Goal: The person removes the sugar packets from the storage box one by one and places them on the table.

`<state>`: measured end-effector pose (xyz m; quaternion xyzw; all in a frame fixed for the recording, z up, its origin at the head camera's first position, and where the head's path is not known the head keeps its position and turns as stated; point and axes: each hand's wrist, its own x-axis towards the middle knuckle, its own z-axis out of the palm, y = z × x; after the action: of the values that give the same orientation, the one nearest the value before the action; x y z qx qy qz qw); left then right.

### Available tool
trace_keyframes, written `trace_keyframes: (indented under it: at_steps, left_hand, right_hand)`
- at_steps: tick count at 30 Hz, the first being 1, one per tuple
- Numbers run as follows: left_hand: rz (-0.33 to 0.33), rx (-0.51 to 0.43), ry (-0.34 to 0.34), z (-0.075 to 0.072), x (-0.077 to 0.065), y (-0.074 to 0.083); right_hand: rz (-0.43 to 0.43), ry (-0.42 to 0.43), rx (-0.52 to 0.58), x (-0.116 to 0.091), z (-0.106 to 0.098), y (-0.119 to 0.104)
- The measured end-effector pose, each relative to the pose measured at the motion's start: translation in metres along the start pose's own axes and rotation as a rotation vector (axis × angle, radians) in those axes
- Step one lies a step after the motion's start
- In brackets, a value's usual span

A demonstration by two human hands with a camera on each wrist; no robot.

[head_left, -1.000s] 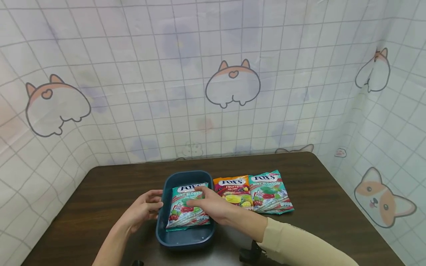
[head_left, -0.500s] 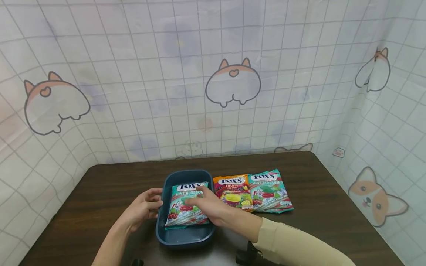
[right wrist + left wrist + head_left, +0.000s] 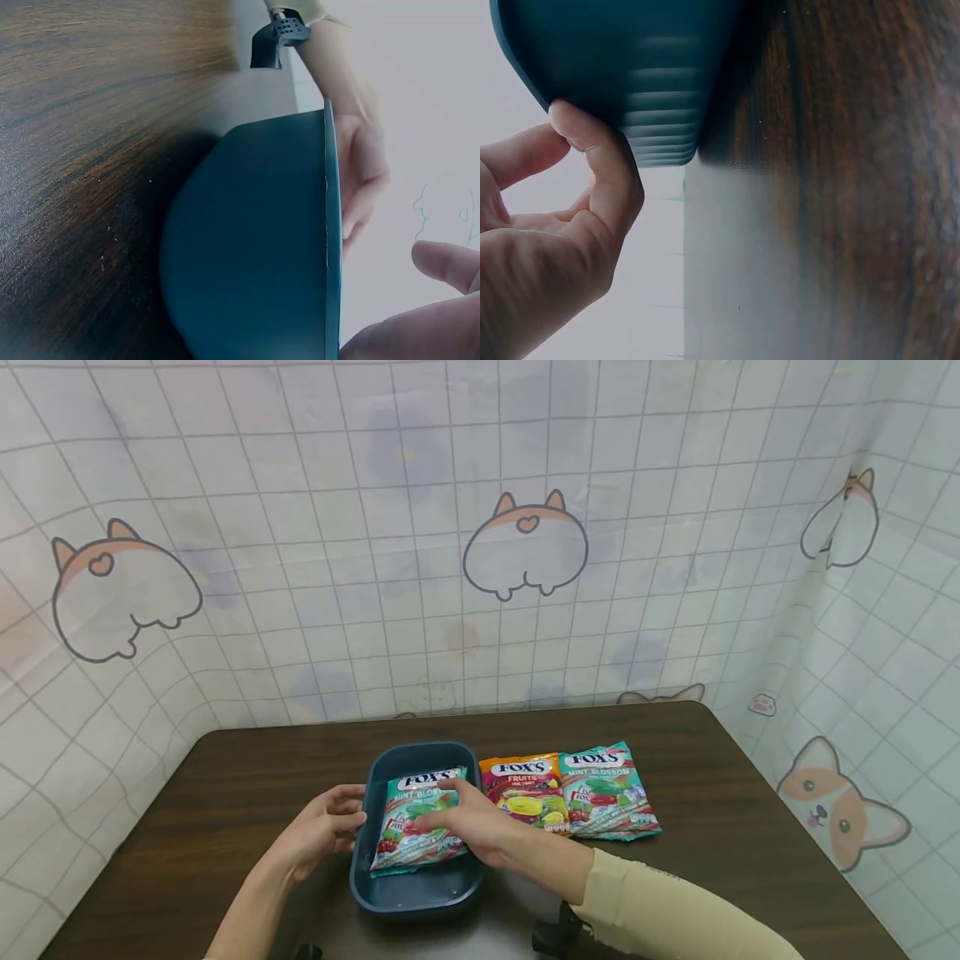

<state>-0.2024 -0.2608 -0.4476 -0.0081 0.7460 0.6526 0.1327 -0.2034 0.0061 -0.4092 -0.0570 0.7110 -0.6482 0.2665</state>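
A dark blue rectangular tub [image 3: 420,902] stands on the table with a mint-green FOX'S candy bag [image 3: 408,847] inside, label up. Over the bag's right side lies my right hand [image 3: 480,827], thumb and forefinger extended across its top; the other fingers are hidden. My left hand [image 3: 322,827] is at the tub's left side, its bent fingertips right at the rim. In the left wrist view, a fingertip [image 3: 566,120] meets the edge of the tub [image 3: 660,82]. Past the tub wall [image 3: 255,240], the right wrist view shows the right thumb [image 3: 439,262] standing apart from the rim.
Right of the tub, an orange-and-red FOX'S fruits bag [image 3: 525,797] and a second mint-green FOX'S bag [image 3: 607,793] lie side by side. The dark wooden table [image 3: 247,768] ends at a white gridded cloth [image 3: 337,568] printed with cartoon dogs.
The candy bag in the tub has shifted slightly left and tilted under my right hand. My left hand has stayed at the tub's rim. The other two bags lie as before.
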Motion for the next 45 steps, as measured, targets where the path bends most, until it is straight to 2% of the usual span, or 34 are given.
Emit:
trace_keyframes:
  at_steps: [9,25,41,45]
  left_hand:
    - [0.003,0.007,-0.002,0.0,-0.001,0.003]
    - [0.008,0.005,-0.018,-0.002,-0.001,0.002]
    - [0.01,0.004,-0.016,-0.001,-0.001,0.002]
    - [0.018,-0.008,-0.038,-0.002,-0.001,0.002]
  right_hand:
    - [-0.044,-0.056,-0.024,-0.003,0.0,-0.004]
    - [-0.083,-0.074,-0.07,-0.002,0.002,-0.005]
    - [-0.096,-0.087,-0.02,0.004,0.0,0.001]
    - [-0.103,-0.115,0.0,0.01,0.0,0.003]
